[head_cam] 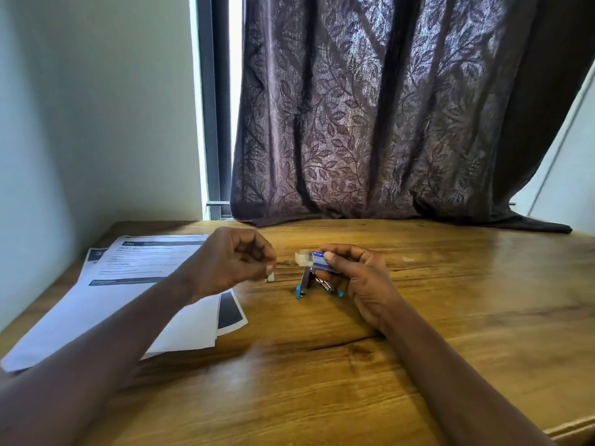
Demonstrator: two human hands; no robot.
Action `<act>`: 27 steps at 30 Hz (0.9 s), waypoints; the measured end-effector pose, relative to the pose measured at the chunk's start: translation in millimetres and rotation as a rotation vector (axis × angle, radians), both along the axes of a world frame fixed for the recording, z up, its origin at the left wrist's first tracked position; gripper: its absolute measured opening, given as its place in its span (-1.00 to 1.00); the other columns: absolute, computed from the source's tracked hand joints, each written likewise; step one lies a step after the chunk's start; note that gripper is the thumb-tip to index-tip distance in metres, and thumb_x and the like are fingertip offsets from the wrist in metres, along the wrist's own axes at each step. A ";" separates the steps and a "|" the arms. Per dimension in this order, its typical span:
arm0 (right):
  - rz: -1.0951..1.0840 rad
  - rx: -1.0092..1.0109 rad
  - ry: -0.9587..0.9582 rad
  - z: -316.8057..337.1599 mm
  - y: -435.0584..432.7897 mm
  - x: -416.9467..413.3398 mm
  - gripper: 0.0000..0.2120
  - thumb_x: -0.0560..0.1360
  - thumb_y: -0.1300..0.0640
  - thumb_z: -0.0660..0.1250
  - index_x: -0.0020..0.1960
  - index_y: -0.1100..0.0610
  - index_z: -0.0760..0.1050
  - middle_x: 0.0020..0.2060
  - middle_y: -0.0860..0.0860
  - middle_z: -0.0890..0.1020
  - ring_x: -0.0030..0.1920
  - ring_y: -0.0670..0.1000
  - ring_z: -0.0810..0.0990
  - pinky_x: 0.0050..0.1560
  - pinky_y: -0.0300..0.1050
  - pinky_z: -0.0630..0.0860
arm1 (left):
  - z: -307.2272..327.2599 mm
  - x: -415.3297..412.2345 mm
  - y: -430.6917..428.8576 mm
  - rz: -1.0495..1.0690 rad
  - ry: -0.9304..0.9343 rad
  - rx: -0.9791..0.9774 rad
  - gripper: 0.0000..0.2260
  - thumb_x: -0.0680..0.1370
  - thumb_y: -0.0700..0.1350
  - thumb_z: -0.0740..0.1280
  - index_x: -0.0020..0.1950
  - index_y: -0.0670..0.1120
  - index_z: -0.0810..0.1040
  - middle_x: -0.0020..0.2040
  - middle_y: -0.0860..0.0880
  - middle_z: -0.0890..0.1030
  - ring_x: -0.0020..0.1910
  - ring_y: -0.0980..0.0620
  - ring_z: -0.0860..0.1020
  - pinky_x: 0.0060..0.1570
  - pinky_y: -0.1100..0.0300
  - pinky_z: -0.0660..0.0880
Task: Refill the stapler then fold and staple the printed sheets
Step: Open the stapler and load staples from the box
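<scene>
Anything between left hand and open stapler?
Nothing visible: bare wooden table lies between the left hand, pinching a small pale strip, and the open blue-tipped metal stapler. The right hand, holding the blue-and-white staple box, overlaps the stapler's right side.

You can read almost nothing here. The sheets (128, 300) on your left carry dark header bars and lines of print, all too blurred to make out. Only a pale "3" shows, on the dark corner of the leftmost sheet. The label on the blue box (322, 260) is also illegible.
</scene>
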State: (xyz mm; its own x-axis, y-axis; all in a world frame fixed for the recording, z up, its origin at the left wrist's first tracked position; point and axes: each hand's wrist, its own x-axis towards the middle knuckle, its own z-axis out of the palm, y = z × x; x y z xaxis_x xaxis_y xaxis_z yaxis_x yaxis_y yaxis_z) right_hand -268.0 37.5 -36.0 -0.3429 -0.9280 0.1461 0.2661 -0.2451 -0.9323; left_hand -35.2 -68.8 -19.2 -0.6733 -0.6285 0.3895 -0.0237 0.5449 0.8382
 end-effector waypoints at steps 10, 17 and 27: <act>-0.019 -0.014 -0.076 0.7 -0.6 -2.8 -0.86 0.46 0.39 0.42 0.01 0.34 0.62 -0.02 0.25 0.71 -0.13 0.09 0.73 -0.18 -0.17 0.69 | -10.8 -2.6 2.5 0.094 -0.333 -0.002 -0.85 0.42 -0.20 0.61 -0.06 -0.06 0.73 -0.09 -0.01 0.75 -0.04 0.03 0.71 0.08 0.13 0.65; -0.005 -0.005 -0.053 1.6 0.2 0.2 -0.88 0.49 0.40 0.39 0.01 0.33 0.62 -0.01 0.25 0.71 -0.11 0.07 0.73 -0.18 -0.18 0.69 | -18.6 -9.0 -6.5 0.350 -0.288 -0.170 -0.95 0.52 -0.04 0.53 -0.05 0.09 0.70 -0.18 0.14 0.70 -0.17 0.23 0.64 -0.18 0.37 0.49; -0.011 0.004 0.062 0.9 2.0 0.4 -0.81 0.50 0.37 0.41 0.11 0.35 0.61 0.01 0.22 0.72 -0.07 0.08 0.73 -0.09 -0.13 0.70 | -23.2 -20.3 -9.0 0.374 -0.470 -0.406 -0.95 0.50 0.03 0.54 -0.05 0.12 0.73 -0.12 0.19 0.67 -0.10 0.18 0.60 -0.12 0.32 0.49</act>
State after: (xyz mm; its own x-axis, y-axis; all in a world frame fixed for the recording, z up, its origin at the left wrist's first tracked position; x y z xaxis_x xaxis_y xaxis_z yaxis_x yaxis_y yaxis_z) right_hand -267.6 39.5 -35.1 -0.3439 -0.9247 0.1633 0.2053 -0.2438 -0.9479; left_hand -55.5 -77.8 -42.3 -0.5949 -0.7171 0.3632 -0.5776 0.6956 0.4273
